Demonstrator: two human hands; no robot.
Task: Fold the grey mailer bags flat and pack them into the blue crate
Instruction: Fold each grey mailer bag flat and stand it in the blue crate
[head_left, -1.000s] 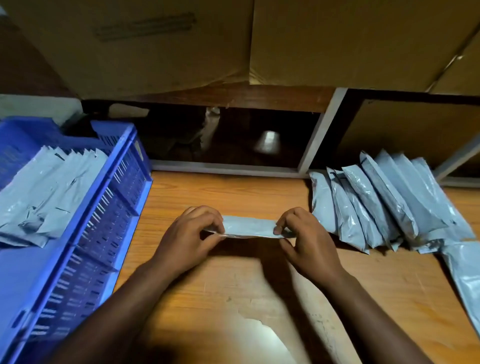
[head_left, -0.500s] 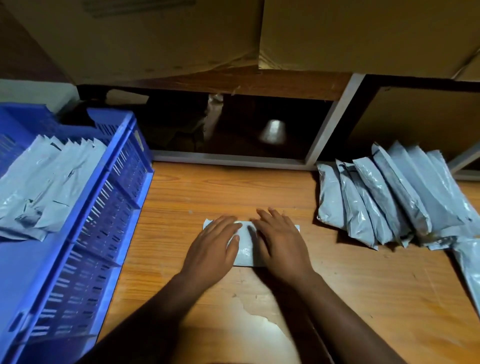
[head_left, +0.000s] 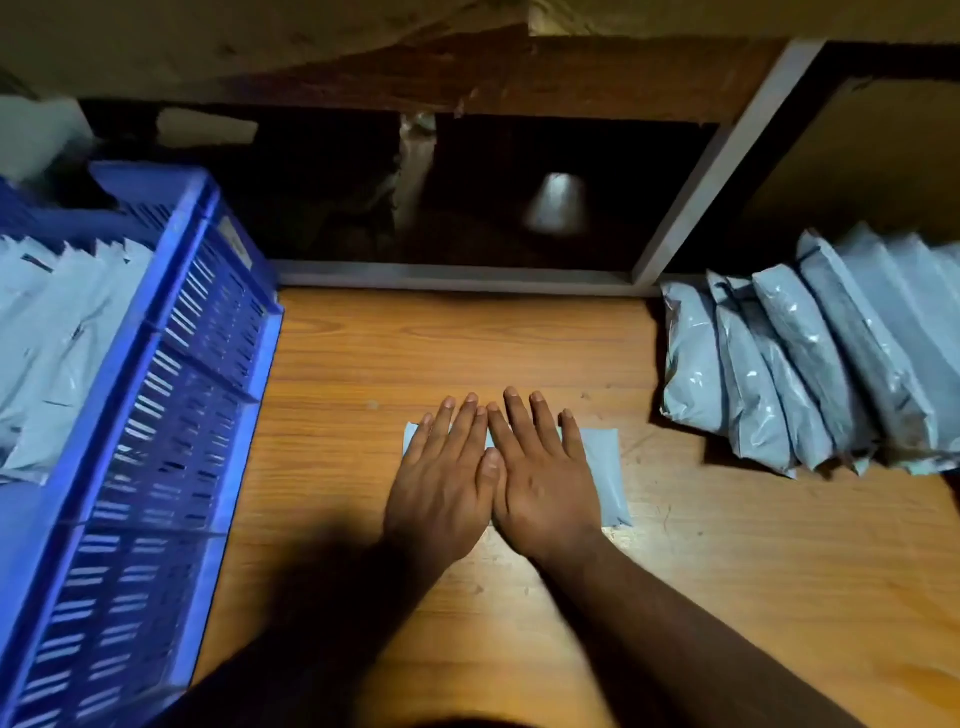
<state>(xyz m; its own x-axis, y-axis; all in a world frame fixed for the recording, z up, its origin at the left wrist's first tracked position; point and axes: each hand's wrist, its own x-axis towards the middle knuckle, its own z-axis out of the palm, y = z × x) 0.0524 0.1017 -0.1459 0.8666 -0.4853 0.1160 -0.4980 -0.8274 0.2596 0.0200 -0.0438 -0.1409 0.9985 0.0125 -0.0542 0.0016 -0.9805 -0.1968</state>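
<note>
A folded grey mailer bag lies flat on the wooden table, mostly covered by my hands. My left hand and my right hand press on it side by side, fingers straight and palms down. Only the bag's right end and left corner show. The blue crate stands at the left with several folded grey bags stacked inside it. A row of several unfolded grey mailer bags leans at the right of the table.
A metal shelf frame runs along the table's far edge, with a dark recess behind it. Cardboard boxes sit above. Bare wood lies between the crate and my hands.
A second ago both hands pinched the bag's ends just above the table. They then laid it down and flattened onto it, now pressing side by side.
</note>
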